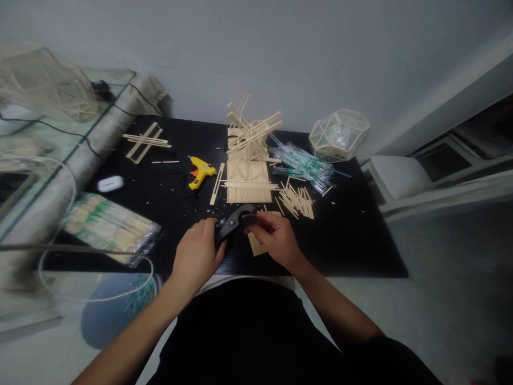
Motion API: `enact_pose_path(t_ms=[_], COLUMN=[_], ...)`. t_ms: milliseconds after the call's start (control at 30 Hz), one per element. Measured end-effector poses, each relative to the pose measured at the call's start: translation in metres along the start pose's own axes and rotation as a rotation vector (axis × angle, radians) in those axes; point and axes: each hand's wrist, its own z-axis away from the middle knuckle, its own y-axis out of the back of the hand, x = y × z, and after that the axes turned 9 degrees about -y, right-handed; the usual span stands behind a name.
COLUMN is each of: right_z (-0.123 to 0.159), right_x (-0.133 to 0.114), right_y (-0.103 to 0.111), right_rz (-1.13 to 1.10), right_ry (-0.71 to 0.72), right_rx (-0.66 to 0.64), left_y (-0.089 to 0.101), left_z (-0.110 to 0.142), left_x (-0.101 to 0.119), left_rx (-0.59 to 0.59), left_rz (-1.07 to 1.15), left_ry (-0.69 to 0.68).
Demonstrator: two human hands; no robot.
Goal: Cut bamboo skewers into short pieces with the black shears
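Note:
My left hand (pixel 196 250) is wrapped round a pair of black pruning shears (pixel 230 224), whose curved jaws point to the right. At those jaws my right hand (pixel 279 240) has its thumb and fingers pinched on a small dark piece; whether it belongs to the shears, I cannot tell. Beneath the right hand lies a small panel of wooden sticks (pixel 256 246), partly covered by the fingers. Just beyond the hands is a larger flat stick panel (pixel 248 197), bearing a spiky stick structure (pixel 252 136). Loose short sticks (pixel 298 201) lie to its right.
A yellow hot glue gun (pixel 200 172) lies left of the panel. Plastic-wrapped sticks (pixel 112 227) and a white case (pixel 110 184) sit at left. Clear wrappers (pixel 302 163) and a faceted stick frame (pixel 340 136) stand back right. A white cable (pixel 100 299) loops at the left.

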Motion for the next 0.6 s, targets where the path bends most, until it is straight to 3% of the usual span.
enact_pose_path(t_ms=[600], right_z=[-0.0017], right_x=[0.0037], right_y=[0.0002], right_rz=[0.027], right_ry=[0.035], right_rx=[-0.006], left_y=[0.0006], left_z=[0.0003], left_x=[0.0039], left_rx=[-0.014], left_rz=[0.019], left_ry=[0.039])
